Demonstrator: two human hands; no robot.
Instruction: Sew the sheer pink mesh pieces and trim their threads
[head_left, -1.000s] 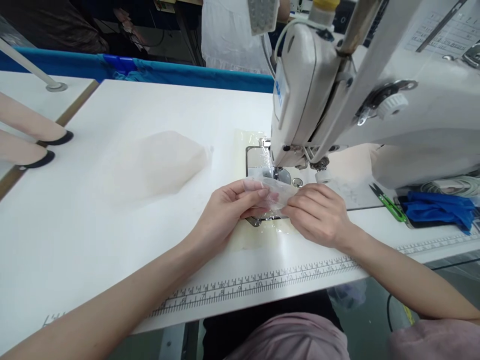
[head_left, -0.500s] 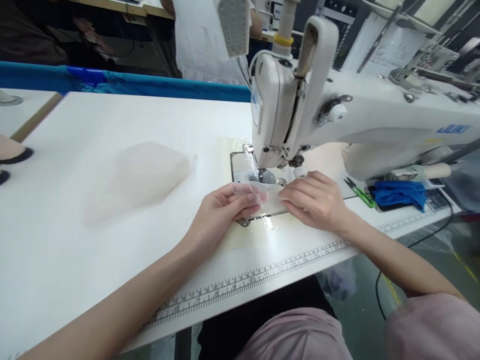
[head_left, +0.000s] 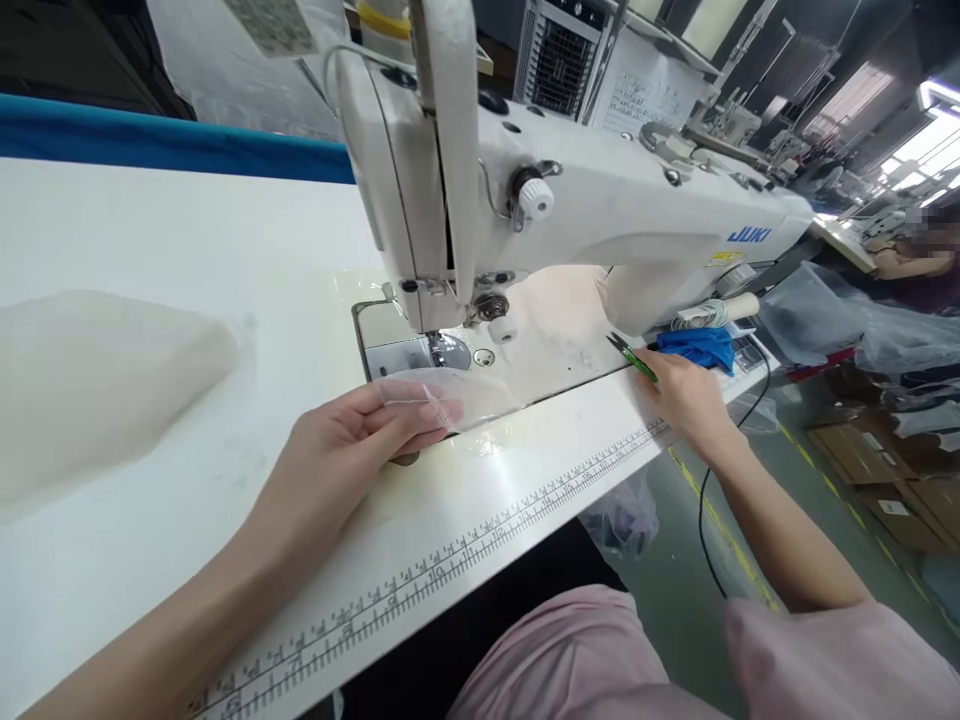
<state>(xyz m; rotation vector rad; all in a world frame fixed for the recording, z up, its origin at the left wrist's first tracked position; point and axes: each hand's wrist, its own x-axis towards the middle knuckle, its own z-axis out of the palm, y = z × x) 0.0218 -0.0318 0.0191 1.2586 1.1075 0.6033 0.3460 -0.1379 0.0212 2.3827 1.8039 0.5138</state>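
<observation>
My left hand (head_left: 375, 430) pinches the edge of a sheer, whitish piece of fabric (head_left: 480, 395) just in front of the sewing machine's needle area. Part of that fabric lies over the metal needle plate (head_left: 397, 357). Farther right, my right hand (head_left: 686, 395) has its fingers closed on the handles of green thread snips (head_left: 634, 360), whose dark blades point toward the machine. The snips lie at or just above the tabletop; the fingertips are partly hidden.
The white sewing machine (head_left: 570, 210) stands over the table (head_left: 300, 230). Another sheer fabric piece (head_left: 97, 370) lies at left. A blue cloth (head_left: 697, 347) and a thread cone (head_left: 742, 308) sit beyond my right hand. A printed ruler (head_left: 480, 545) runs along the front edge.
My right hand has left the fabric and moved right to the thread snips, closing on them. My left hand still pinches the fabric. The view has turned right.
</observation>
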